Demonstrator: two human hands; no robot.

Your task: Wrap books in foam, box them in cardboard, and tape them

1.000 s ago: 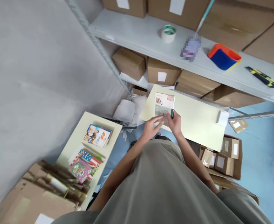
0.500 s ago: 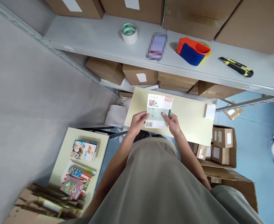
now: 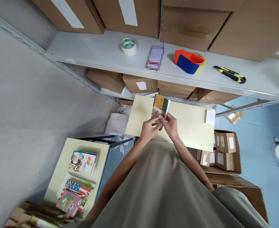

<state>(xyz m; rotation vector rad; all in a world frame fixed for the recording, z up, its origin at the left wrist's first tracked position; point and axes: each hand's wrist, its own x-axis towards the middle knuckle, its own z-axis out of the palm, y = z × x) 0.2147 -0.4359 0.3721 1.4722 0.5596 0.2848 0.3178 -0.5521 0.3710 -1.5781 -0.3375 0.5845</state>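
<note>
I hold a small book [image 3: 160, 106] over a pale yellow table [image 3: 191, 126], tilted on edge so its brown and green cover faces left. My left hand [image 3: 148, 129] grips its lower left corner. My right hand [image 3: 170, 125] pinches its lower right edge. A small white pad [image 3: 210, 116] lies at the table's right end.
A grey shelf [image 3: 101, 52] above carries a tape roll [image 3: 128, 46], a red and blue tape dispenser [image 3: 188, 61] and a yellow utility knife [image 3: 229, 74], with cardboard boxes behind and below. A second table [image 3: 56, 180] at lower left bears colourful books [image 3: 83, 161]. Open boxes [image 3: 225, 152] stand at right.
The book has turned from its white back cover lying flat to an upright tilt showing its brown cover. Both hands closed in together at its lower edge.
</note>
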